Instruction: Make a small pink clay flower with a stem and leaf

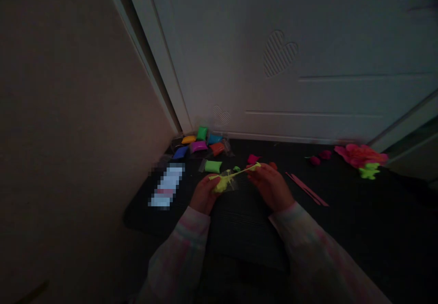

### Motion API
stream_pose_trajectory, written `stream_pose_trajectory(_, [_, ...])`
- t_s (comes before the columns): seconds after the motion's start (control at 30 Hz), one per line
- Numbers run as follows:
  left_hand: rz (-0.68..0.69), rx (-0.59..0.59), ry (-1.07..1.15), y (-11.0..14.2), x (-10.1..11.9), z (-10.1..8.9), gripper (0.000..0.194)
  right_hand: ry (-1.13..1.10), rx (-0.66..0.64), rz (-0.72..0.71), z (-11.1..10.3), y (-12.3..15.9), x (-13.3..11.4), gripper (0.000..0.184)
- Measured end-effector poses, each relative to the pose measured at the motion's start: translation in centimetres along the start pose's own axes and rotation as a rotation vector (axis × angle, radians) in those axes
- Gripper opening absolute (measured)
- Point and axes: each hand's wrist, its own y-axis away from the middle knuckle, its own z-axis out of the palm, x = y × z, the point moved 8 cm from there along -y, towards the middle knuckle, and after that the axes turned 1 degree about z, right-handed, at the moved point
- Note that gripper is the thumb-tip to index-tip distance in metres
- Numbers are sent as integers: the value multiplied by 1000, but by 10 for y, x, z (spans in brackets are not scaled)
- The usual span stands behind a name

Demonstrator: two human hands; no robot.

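My left hand (205, 194) is closed on a lump of yellow modelling clay (222, 184), which sits in an opened clear plastic packet (233, 184). A thin strand of the clay stretches up to the right, where my right hand (272, 186) pinches its end between thumb and fingertips. Just beyond the hands lie a light green clay packet (213, 166), a small green piece (236, 169) and a pink-red piece (253, 159). An orange piece (273, 165) shows partly behind my right hand.
Several coloured clay packets (199, 146) are grouped at the table's back left. A blurred, lit rectangular screen (167, 186) lies at the left. Pink sticks (307, 189), dark red pieces (315, 160) and a pink flower-like thing (359, 154) with a yellow-green piece (369, 171) are on the right. A white door (219, 44) stands behind.
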Motion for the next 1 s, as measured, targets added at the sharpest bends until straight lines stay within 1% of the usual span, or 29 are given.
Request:
stream_pose_trajectory(0.13, [-43,22,72,-1,-4,-3,23,-107,45,-2,-9,-3,-7,18])
stream_pose_trajectory(0.27, [-63,24,117,-1,-5,-4,22,-82,74,18,-12,-6,-4,20])
stream_pose_trajectory(0.43, [-77,-5,118,1,-5,2,24,128,2,14,1,-3,5,22])
stream_pose_trajectory(0.57, [-67,-2,103,1,-6,3,27,326,-84,-48,13,3,8,18])
stream_pose_trajectory(0.67, [-57,9,94,0,-6,2,27,452,-122,-97,17,6,5,24])
stream_pose_trajectory(0.73, [-54,13,89,0,-6,2,27,525,-137,-127,18,7,3,24])
stream_pose_trajectory(0.87, [-52,16,82,0,-5,2,28,614,-159,-155,22,9,-1,20])
stream_pose_trajectory(1.0, [-51,16,68,-1,-7,2,27,609,-137,-177,24,10,-3,16])
